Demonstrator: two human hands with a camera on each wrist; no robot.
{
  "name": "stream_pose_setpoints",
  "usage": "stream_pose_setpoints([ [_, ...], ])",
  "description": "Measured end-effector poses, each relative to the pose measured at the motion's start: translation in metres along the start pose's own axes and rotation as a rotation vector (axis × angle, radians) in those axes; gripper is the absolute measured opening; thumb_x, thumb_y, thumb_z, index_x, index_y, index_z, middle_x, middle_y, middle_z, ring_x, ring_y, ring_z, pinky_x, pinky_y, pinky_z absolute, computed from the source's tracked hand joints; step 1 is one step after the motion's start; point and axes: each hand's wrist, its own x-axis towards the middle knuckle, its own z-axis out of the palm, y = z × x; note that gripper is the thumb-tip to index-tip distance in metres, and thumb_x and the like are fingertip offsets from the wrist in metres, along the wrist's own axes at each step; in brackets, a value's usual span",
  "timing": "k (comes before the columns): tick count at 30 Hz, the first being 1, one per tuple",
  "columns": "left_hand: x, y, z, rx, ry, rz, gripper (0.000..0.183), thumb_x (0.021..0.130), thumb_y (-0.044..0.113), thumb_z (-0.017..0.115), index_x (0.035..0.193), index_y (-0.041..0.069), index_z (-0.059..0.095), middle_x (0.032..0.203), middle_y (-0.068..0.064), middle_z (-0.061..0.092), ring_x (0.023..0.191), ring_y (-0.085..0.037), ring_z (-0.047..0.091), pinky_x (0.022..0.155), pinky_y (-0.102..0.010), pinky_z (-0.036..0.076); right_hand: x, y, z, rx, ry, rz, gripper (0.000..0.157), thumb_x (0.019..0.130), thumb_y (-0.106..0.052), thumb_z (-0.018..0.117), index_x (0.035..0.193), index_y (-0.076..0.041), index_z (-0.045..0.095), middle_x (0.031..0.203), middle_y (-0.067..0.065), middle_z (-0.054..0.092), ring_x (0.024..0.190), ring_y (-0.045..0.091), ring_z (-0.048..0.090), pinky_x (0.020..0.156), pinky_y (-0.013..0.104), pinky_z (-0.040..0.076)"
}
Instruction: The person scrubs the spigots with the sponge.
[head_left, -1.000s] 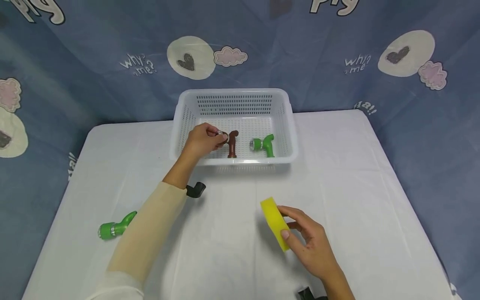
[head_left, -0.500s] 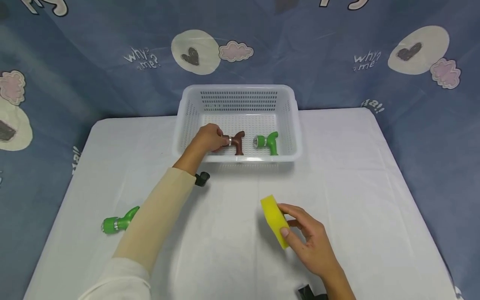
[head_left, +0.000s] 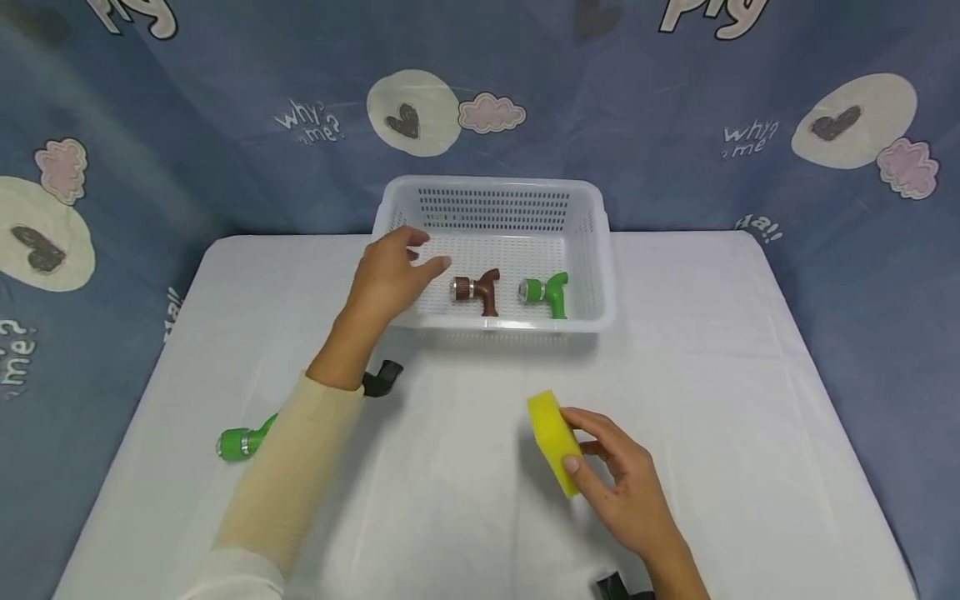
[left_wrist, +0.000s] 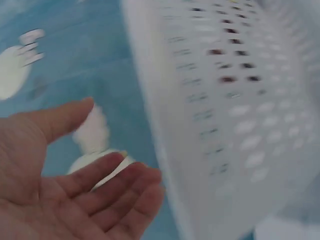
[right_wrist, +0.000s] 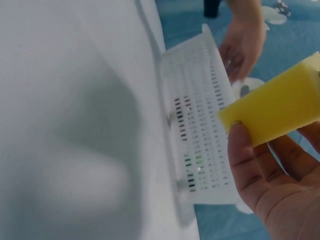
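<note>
My left hand is over the left rim of the white basket, fingers parted and holding nothing. In the basket lie a brown tap-shaped piece with a silver ring and a similar green piece; the brown one is nearest that hand. Low over the table, my right hand pinches a yellow sponge-like block between thumb and fingers. The right wrist view shows the same yellow block with the basket's slotted side behind it.
Another green tap-shaped piece lies on the white-covered table, partly behind my left sleeve. Black camera mounts show at both wrists. A blue printed curtain hangs behind the table and at its sides.
My left hand has let go of the brown piece, leaving it in the basket beside the green one, and has drawn back left with its fingers spread. The right hand keeps hold of the yellow block.
</note>
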Motion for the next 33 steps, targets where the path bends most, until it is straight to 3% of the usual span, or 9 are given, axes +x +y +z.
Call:
stream_pose_setpoints([
  [3,-0.028,-0.003,-0.023,-0.004,-0.078,0.021,0.084,0.095,0.038,0.078,0.162,0.009,0.036,0.166,-0.013,0.037,0.151,-0.035,0.035,0.118,-0.059,0.033,0.001,0.001,0.0,0.006,-0.005,-0.003,0.054,0.094,0.011,0.069,0.144,-0.007,0.059,0.138,0.011,0.063,0.119,0.022,0.064,0.09,0.03,0.058],
  [6,-0.055,-0.01,-0.039,0.03,-0.152,0.034,0.107,0.09,0.035,0.084,0.169,0.015,0.014,0.175,-0.005,0.012,0.16,-0.03,0.011,0.123,-0.061,0.018,0.0,0.001,0.001,0.007,-0.005,-0.001,0.055,0.093,0.011,0.07,0.144,-0.007,0.06,0.138,0.011,0.063,0.119,0.022,0.064,0.09,0.029,0.058],
  [10,-0.084,-0.026,-0.052,0.055,-0.178,0.035,0.116,0.09,0.036,0.085,0.169,0.019,0.002,0.175,0.003,-0.004,0.16,-0.023,-0.006,0.124,-0.063,0.009,0.0,0.002,0.001,0.009,0.005,0.002,0.056,0.091,0.012,0.071,0.143,-0.006,0.06,0.138,0.011,0.063,0.12,0.021,0.063,0.09,0.028,0.057],
  [12,-0.1,-0.041,-0.058,0.059,-0.195,-0.012,0.116,0.091,0.04,0.082,0.169,0.02,-0.002,0.175,0.002,-0.008,0.16,-0.026,-0.009,0.123,-0.067,0.009,0.0,0.002,0.002,0.024,0.009,-0.006,0.056,0.091,0.014,0.07,0.143,-0.004,0.06,0.138,0.013,0.063,0.121,0.021,0.062,0.09,0.028,0.057],
  [16,-0.13,-0.087,-0.069,0.097,-0.223,-0.136,0.111,0.095,0.038,0.077,0.167,0.008,-0.003,0.173,-0.018,-0.01,0.157,-0.045,-0.006,0.117,-0.075,0.01,0.001,0.001,0.004,0.06,0.015,-0.032,0.056,0.09,0.017,0.068,0.142,-0.001,0.059,0.138,0.017,0.063,0.121,0.022,0.061,0.09,0.028,0.057],
  [20,-0.152,-0.136,-0.077,0.226,-0.254,-0.216,0.093,0.097,0.025,0.07,0.162,-0.01,0.013,0.164,-0.041,0.003,0.149,-0.062,0.004,0.113,-0.079,0.005,0.0,0.0,0.004,0.072,0.023,-0.045,0.056,0.09,0.018,0.068,0.142,0.0,0.059,0.137,0.018,0.063,0.121,0.023,0.061,0.09,0.028,0.057],
  [24,-0.168,-0.171,-0.081,0.307,-0.317,-0.304,0.068,0.098,0.012,0.059,0.154,-0.014,0.031,0.155,-0.047,0.019,0.141,-0.068,0.019,0.11,-0.081,0.018,-0.002,0.001,0.006,0.073,0.017,-0.033,0.056,0.09,0.018,0.067,0.142,-0.001,0.059,0.137,0.018,0.063,0.121,0.022,0.061,0.09,0.028,0.057],
  [29,-0.18,-0.196,-0.08,0.323,-0.375,-0.412,0.051,0.099,0.008,0.051,0.147,-0.01,0.044,0.145,-0.045,0.04,0.13,-0.066,0.04,0.094,-0.079,0.041,-0.003,0.003,0.008,0.068,0.0,-0.01,0.055,0.091,0.015,0.068,0.143,-0.003,0.06,0.137,0.015,0.063,0.12,0.022,0.062,0.09,0.029,0.057],
  [33,-0.183,-0.202,-0.078,0.332,-0.314,-0.373,0.047,0.095,0.007,0.061,0.138,-0.009,0.053,0.131,-0.043,0.053,0.116,-0.059,0.054,0.086,-0.073,0.048,-0.002,0.004,0.01,0.07,-0.013,-0.001,0.055,0.091,0.013,0.069,0.142,-0.004,0.06,0.138,0.014,0.063,0.12,0.022,0.062,0.09,0.029,0.057],
])
